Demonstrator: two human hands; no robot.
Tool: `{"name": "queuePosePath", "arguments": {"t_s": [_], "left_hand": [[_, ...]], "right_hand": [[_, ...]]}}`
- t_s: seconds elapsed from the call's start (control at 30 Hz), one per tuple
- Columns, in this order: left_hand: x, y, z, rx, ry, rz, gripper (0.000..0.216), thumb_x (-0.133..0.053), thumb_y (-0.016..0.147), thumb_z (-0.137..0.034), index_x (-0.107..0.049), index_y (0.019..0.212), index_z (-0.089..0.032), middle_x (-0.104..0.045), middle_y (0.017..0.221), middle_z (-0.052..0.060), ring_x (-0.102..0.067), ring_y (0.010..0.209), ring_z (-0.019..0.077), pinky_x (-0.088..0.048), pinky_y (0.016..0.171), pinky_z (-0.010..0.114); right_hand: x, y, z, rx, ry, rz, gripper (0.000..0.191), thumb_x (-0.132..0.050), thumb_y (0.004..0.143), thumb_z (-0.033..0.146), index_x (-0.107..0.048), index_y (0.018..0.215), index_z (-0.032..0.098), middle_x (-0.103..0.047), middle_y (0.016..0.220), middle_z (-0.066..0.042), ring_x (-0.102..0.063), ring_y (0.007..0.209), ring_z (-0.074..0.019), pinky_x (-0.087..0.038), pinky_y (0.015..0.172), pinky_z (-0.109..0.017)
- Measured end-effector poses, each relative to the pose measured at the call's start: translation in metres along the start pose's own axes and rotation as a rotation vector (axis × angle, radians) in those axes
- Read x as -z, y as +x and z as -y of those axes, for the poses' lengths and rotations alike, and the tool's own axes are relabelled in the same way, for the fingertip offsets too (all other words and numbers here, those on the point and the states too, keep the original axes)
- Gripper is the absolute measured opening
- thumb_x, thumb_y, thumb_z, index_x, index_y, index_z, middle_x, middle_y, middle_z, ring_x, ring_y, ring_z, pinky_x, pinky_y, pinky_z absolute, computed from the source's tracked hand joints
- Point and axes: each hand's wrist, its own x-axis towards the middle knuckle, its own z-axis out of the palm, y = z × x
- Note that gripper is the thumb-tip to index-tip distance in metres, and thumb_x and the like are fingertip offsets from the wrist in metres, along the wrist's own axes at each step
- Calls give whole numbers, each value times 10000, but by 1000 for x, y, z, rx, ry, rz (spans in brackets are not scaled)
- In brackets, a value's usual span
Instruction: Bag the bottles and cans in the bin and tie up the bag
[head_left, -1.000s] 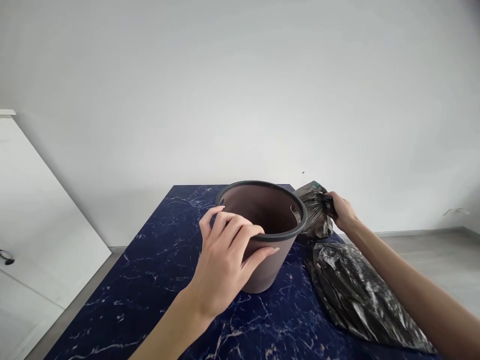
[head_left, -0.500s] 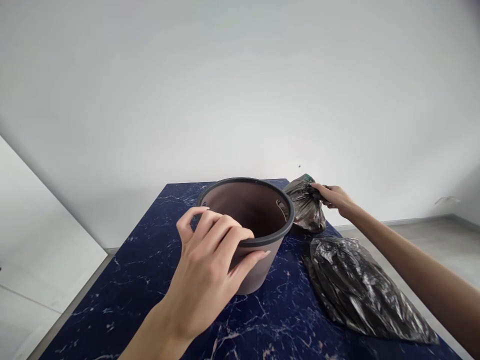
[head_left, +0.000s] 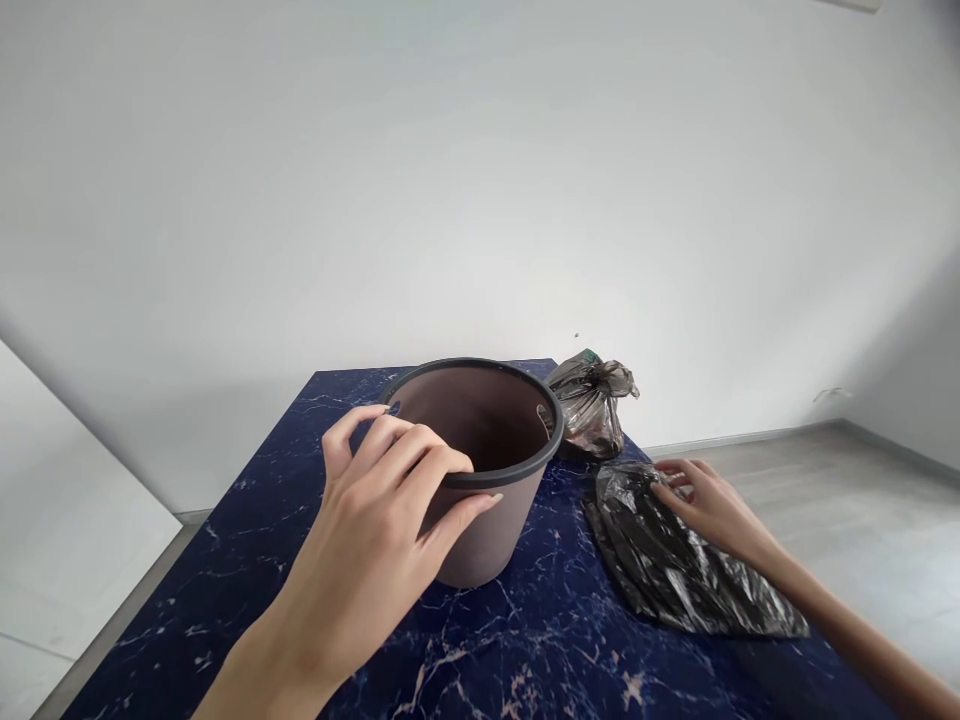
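A brown trash bin (head_left: 484, 525) with a dark rim stands upright on the table. My left hand (head_left: 390, 500) is closed over its near-left rim, fingers inside and thumb against the outer wall. Behind the bin, to the right, sits a knotted trash bag (head_left: 592, 415), dark and see-through, with contents that I cannot make out. My right hand (head_left: 705, 500) is at the upper edge of a flat black trash bag (head_left: 690, 570), its thumb and curved fingers apart. Whether its fingertips touch the plastic is hard to tell.
The table (head_left: 517, 660) has a dark blue marbled top. A pale wall (head_left: 480, 200) rises behind it. Grey floor (head_left: 885, 520) shows on the right, and a white panel (head_left: 67, 520) stands at the left.
My right hand has let go of the knotted bag and moved nearer, to the flat black bag. The knotted bag stays behind the bin. My left hand keeps its hold on the rim.
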Motion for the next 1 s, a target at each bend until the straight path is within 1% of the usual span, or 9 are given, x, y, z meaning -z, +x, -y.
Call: {"name": "queuePosePath", "arguments": {"t_s": [0.13, 0.27, 0.4, 0.47, 0.53, 0.63, 0.73, 0.83, 1.0], "left_hand": [[-1, 3, -1, -8, -30, 6, 109, -743, 1003, -260, -636, 1023, -256, -724, 952, -14, -670, 938, 227, -317, 1177, 549], [-2, 3, 2, -21, -61, 11, 75, -721, 1014, -264, -651, 1042, -264, -739, 954, -12, -678, 955, 230, -361, 1170, 530], [-5, 1, 7, -1, -51, -13, 83, -735, 1006, -284, -663, 1047, -271, -749, 938, -7, -687, 947, 240, -416, 1136, 517], [-7, 1, 10, 12, -24, -30, 78, -734, 1007, -286, -663, 1037, -272, -751, 917, -10, -694, 918, 239, -416, 1141, 528], [-10, 2, 13, 23, 11, -45, 63, -721, 1017, -290, -661, 1024, -273, -755, 898, -16, -700, 883, 234, -386, 1173, 561], [-14, 3, 18, 50, 61, -65, 60, -706, 1028, -306, -659, 1012, -272, -768, 894, -13, -712, 869, 237, -340, 1208, 617], [-17, 1, 25, 85, 111, -91, 66, -708, 1023, -322, -662, 1014, -275, -786, 919, 0, -724, 896, 259, -326, 1214, 657], [-21, -2, 33, 132, 155, -118, 54, -711, 1016, -338, -680, 1025, -295, -798, 947, 10, -729, 934, 283, -326, 1218, 669], [-24, -4, 45, 153, 218, -138, 100, -702, 1021, -365, -687, 1024, -266, -791, 926, 43, -726, 954, 312, -369, 1185, 678]], "right_hand": [[-10, -18, 0, 102, -97, 43, 402, -593, 876, 570, -689, 1087, 241, -717, 1095, -123, -719, 896, -301, -544, 917, -480], [-18, -22, 19, 117, -160, 125, 414, -533, 969, 609, -644, 1149, 253, -734, 859, -46, -703, 770, -285, -498, 739, -400], [-35, -31, 43, 54, -319, 237, 443, -525, 981, 682, -590, 875, 256, -701, 696, -32, -673, 675, -278, -370, 607, -332], [-44, -39, 51, 83, -370, 299, 410, -529, 1001, 592, -553, 775, 251, -688, 672, -38, -657, 662, -267, -304, 587, -313], [-53, -46, 56, 126, -360, 347, 319, -525, 1004, 447, -555, 759, 245, -682, 675, -30, -647, 664, -247, -280, 591, -302], [-60, -54, 65, 166, -312, 404, 234, -506, 984, 329, -555, 774, 239, -674, 687, -5, -629, 662, -213, -303, 605, -294], [-56, -60, 86, 205, -227, 429, 255, -496, 993, 340, -511, 757, 245, -640, 670, 9, -595, 644, -202, -312, 618, -301], [-44, -68, 117, 232, -20, 428, 341, -491, 1037, 453, -471, 761, 254, -572, 620, 25, -540, 600, -190, -319, 612, -304], [-22, -83, 166, 101, 437, 510, 464, -465, 1065, 664, -454, 828, 266, -517, 582, 73, -483, 502, -148, -373, 570, -278]]}}
